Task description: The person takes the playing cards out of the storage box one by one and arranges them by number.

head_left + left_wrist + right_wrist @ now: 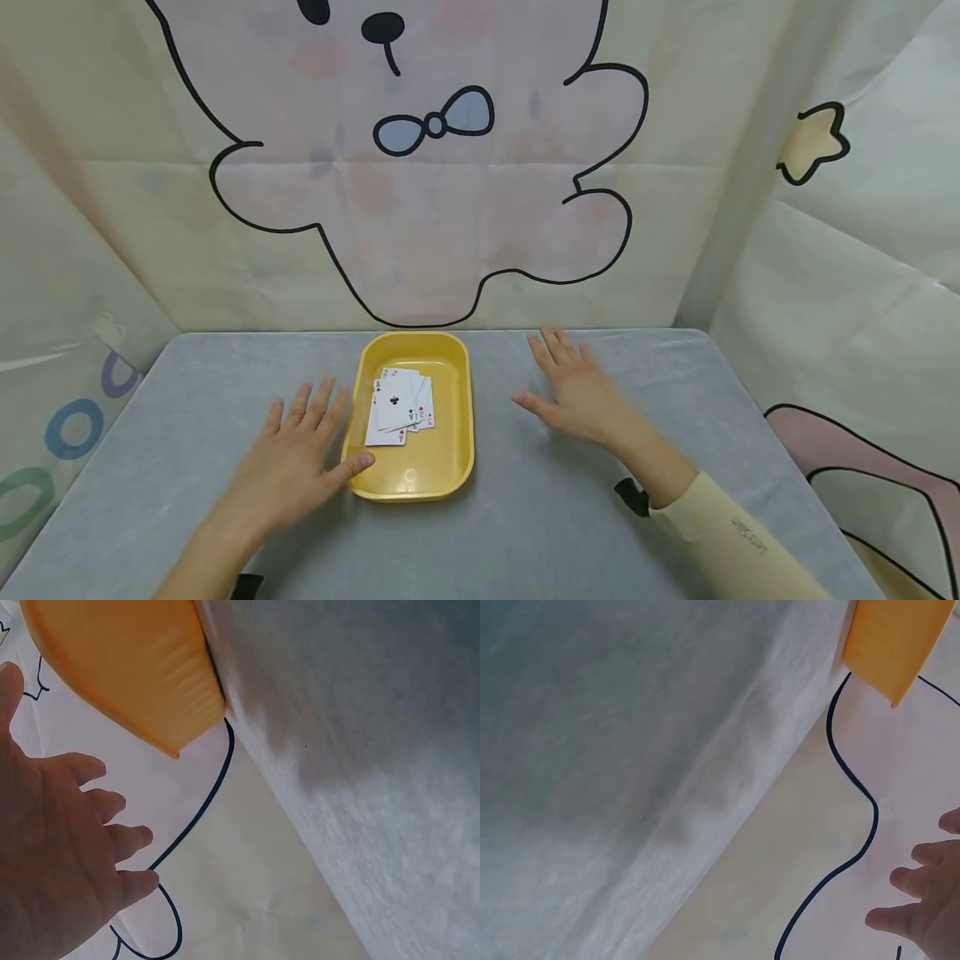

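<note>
A yellow tray (pixel 442 467) stands on the cloth-covered table, toward its back edge. Inside it lies a loose, overlapping pile of playing cards (pixel 395 404), face up, with an ace of clubs on top. My left hand (pixel 288 467) hovers at the tray's left side with fingers spread, its thumb overlapping the near-left rim in the head view. To the right of the tray, my right hand (pixel 581 392) is held out over the table, fingers extended and apart. Neither hand holds anything. Both wrist views show the tray's side wall (pixel 142 667) beyond the fingers.
The table (pixel 540 533) has a grey-blue cloth. Right behind it hangs a pale curtain (pixel 525 225) printed with a cartoon bear, and more printed curtain (pixel 847 275) closes off the sides. Dark wrist straps (pixel 632 497) show under the forearms.
</note>
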The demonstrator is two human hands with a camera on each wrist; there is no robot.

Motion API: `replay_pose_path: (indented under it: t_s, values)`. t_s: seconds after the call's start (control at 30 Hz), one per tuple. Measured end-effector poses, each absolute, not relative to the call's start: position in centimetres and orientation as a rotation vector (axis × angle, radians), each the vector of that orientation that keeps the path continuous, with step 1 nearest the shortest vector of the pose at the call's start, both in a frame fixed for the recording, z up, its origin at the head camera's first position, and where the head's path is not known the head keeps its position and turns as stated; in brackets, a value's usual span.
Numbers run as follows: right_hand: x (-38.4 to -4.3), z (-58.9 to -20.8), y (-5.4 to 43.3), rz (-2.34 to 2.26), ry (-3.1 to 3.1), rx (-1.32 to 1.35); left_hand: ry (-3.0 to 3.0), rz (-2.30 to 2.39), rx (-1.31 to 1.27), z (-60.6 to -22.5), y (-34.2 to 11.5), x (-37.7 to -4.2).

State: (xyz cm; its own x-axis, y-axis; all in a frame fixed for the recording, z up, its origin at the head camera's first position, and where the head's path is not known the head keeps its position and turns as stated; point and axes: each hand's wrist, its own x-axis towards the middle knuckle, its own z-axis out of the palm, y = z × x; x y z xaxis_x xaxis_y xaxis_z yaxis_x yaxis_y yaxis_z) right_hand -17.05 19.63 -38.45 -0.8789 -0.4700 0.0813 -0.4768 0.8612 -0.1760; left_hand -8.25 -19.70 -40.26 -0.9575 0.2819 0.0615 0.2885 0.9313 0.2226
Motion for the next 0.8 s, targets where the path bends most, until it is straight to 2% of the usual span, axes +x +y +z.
replay_pose_path:
  t_s: [0.8]
  values:
    - [-17.1, -38.4, 14.5, 0.356, -3.017, 0.827, -3.097, -0.478, -0.528, -40.9, -18.7, -7.8]
